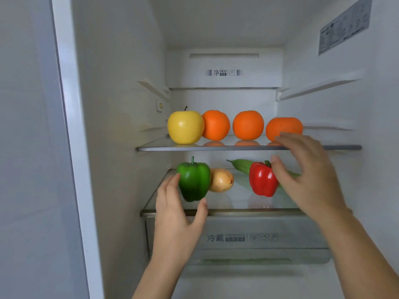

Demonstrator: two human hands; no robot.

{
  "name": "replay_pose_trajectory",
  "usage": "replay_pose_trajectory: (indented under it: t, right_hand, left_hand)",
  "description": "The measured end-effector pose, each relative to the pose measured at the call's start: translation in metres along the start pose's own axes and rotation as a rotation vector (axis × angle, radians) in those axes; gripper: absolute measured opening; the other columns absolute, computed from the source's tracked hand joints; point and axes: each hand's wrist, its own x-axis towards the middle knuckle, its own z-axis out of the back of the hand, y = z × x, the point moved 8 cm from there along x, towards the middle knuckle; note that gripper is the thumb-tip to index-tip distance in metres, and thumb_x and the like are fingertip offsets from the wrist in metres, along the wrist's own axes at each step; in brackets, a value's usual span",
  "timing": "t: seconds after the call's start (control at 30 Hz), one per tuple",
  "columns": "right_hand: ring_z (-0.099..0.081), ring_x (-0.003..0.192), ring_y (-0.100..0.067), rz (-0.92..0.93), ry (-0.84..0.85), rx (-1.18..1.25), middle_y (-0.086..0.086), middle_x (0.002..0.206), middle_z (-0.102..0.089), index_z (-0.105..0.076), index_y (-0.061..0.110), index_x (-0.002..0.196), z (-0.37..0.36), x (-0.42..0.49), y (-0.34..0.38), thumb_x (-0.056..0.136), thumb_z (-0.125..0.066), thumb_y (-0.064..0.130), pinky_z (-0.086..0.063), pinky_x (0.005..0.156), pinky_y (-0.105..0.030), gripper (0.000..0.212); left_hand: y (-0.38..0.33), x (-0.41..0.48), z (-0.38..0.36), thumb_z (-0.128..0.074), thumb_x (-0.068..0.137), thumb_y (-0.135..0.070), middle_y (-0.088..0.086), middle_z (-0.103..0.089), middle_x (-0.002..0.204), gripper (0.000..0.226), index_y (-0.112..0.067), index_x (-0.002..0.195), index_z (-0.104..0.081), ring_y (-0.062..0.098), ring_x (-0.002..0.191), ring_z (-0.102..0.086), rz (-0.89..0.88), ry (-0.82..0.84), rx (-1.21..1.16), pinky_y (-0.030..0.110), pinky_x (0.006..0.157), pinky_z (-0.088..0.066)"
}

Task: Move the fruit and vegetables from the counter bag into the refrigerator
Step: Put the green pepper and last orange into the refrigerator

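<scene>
The person is placing produce on the lower shelf (216,211) of the fridge. The left hand (179,212) is spread wide around the green pepper (194,180) at lower centre, thumb and fingers at its sides. The right hand (306,175) is open beside the red pepper (262,180); I cannot tell if it touches. An onion (222,180) sits just behind the green pepper, so little room is there. The upper shelf (216,148) carries an apple (185,127) and three oranges (248,125). Next, I think, both hands let go and draw back under that shelf edge
</scene>
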Motion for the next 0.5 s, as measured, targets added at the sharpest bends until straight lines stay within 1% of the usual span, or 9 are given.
replay_pose_trajectory:
  t: [0.03,0.07,0.1,0.17,0.2,0.3,0.4,0.5]
  right_hand:
    - [-0.047,0.112,-0.021,0.005,0.028,0.006,-0.007,0.119,-0.059,-0.060,0.011,0.114,-0.004,-0.013,0.006,0.082,-0.046,0.035,-0.032,0.096,-0.029,0.043]
    - [-0.048,0.111,-0.021,0.012,0.053,0.001,-0.007,0.118,-0.060,-0.060,0.010,0.114,-0.008,-0.026,0.011,0.082,-0.045,0.036,-0.034,0.096,-0.031,0.044]
    - [-0.050,0.109,-0.023,0.019,0.071,-0.009,-0.009,0.116,-0.061,-0.061,0.009,0.113,-0.012,-0.039,0.016,0.082,-0.045,0.035,-0.037,0.096,-0.033,0.044]
    - [-0.053,0.106,-0.026,0.022,0.097,-0.011,-0.011,0.113,-0.062,-0.063,0.006,0.110,-0.018,-0.062,0.022,0.082,-0.047,0.032,-0.038,0.095,-0.033,0.041]
    - [-0.053,0.105,-0.025,0.020,0.113,-0.012,-0.011,0.112,-0.063,-0.064,0.005,0.109,-0.019,-0.073,0.025,0.082,-0.047,0.031,-0.037,0.094,-0.033,0.040]
    - [-0.051,0.104,-0.021,0.031,0.157,-0.046,-0.011,0.109,-0.065,-0.065,0.003,0.106,-0.017,-0.104,0.031,0.082,-0.049,0.028,-0.040,0.090,-0.039,0.038]
    - [-0.053,0.103,-0.021,-0.023,0.222,-0.119,-0.009,0.109,-0.066,-0.065,0.005,0.106,-0.010,-0.133,0.031,0.082,-0.048,0.030,-0.042,0.088,-0.046,0.039]
    - [-0.059,0.102,-0.025,-0.068,0.299,-0.225,-0.009,0.108,-0.067,-0.066,0.006,0.106,0.001,-0.165,0.032,0.081,-0.046,0.032,-0.045,0.091,-0.044,0.041]
  left_hand:
    - [-0.006,-0.007,0.001,-0.055,0.078,-0.041,0.001,-0.042,0.129,0.063,-0.012,0.132,-0.038,0.011,0.122,-0.036,-0.039,0.004,0.009,0.011,0.094,-0.024]
    - [-0.012,-0.015,0.001,-0.050,0.078,-0.042,0.003,-0.044,0.130,0.061,-0.013,0.131,-0.039,0.012,0.123,-0.036,-0.071,0.017,0.016,0.014,0.097,-0.025]
    - [-0.016,-0.023,0.000,-0.047,0.079,-0.043,0.003,-0.045,0.132,0.059,-0.015,0.130,-0.038,0.013,0.124,-0.037,-0.097,0.033,0.022,0.019,0.100,-0.027]
    - [-0.021,-0.041,-0.001,-0.046,0.082,-0.040,0.003,-0.046,0.133,0.053,-0.019,0.129,-0.038,0.014,0.127,-0.037,-0.144,0.063,0.037,0.029,0.102,-0.029]
    - [-0.023,-0.050,-0.002,-0.047,0.083,-0.038,0.004,-0.048,0.132,0.050,-0.018,0.128,-0.039,0.015,0.127,-0.037,-0.166,0.073,0.041,0.030,0.103,-0.029]
    - [-0.024,-0.076,-0.005,-0.048,0.082,-0.033,0.007,-0.052,0.128,0.047,-0.015,0.125,-0.043,0.017,0.126,-0.038,-0.200,0.105,0.036,0.032,0.102,-0.031]
    - [-0.020,-0.102,-0.009,-0.048,0.081,-0.030,0.008,-0.056,0.124,0.044,-0.015,0.122,-0.045,0.021,0.123,-0.041,-0.209,0.148,0.040,0.033,0.100,-0.033]
    - [-0.020,-0.128,-0.015,-0.048,0.081,-0.030,0.008,-0.058,0.121,0.042,-0.016,0.120,-0.046,0.020,0.121,-0.042,-0.200,0.209,0.028,0.035,0.099,-0.034]
